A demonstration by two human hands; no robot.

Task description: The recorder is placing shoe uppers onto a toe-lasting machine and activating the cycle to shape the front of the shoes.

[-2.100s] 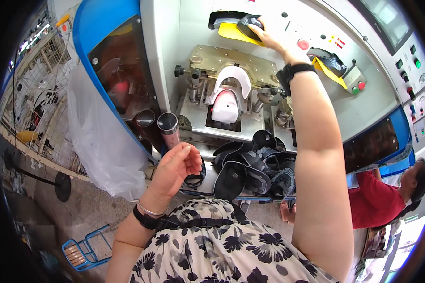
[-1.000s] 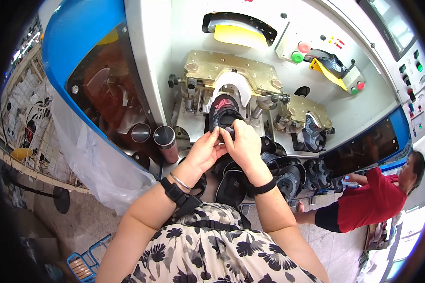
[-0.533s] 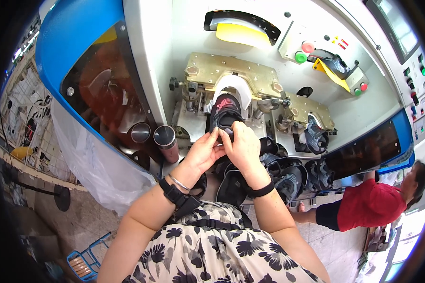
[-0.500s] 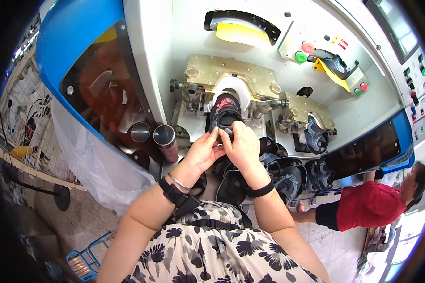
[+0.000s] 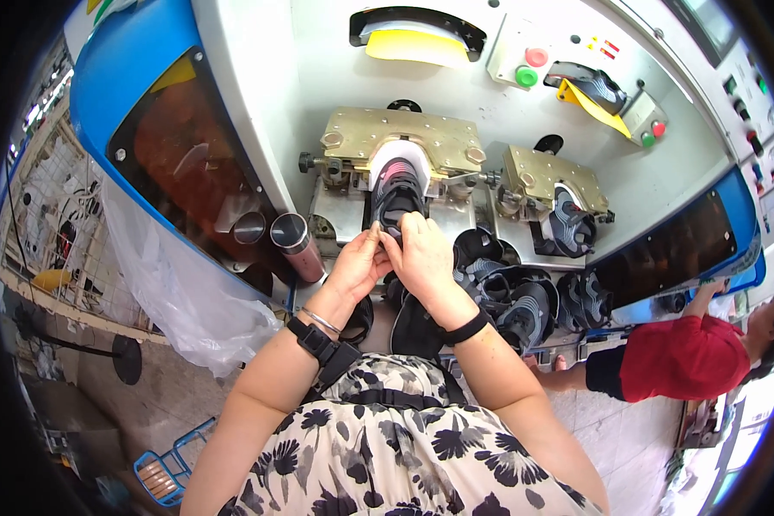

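A dark grey and black shoe upper (image 5: 397,191) with pink streaks lies toe-first in the left station of the machine. A white curved pad (image 5: 417,158) surrounds its toe, beneath a brass-coloured metal plate (image 5: 396,131). My left hand (image 5: 359,265) pinches the heel end of the upper between thumb and fingers. Beside it, my right hand (image 5: 426,254) grips the same end, thumbs close together. The hands cover part of the heel. In the right station sits another grey and black shoe upper (image 5: 569,225).
Several shoe uppers (image 5: 525,314) lie along the ledge right of my hands. A pink tumbler (image 5: 301,256) with a dark lid stands at left by the blue-framed panel (image 5: 185,146). Green and red buttons (image 5: 526,76) are on the back wall. A person in red (image 5: 684,357) is at right.
The left metal plate has come down toward me, exposing a round black part behind it. Both hands keep hold of the upper. My view has shifted slightly.
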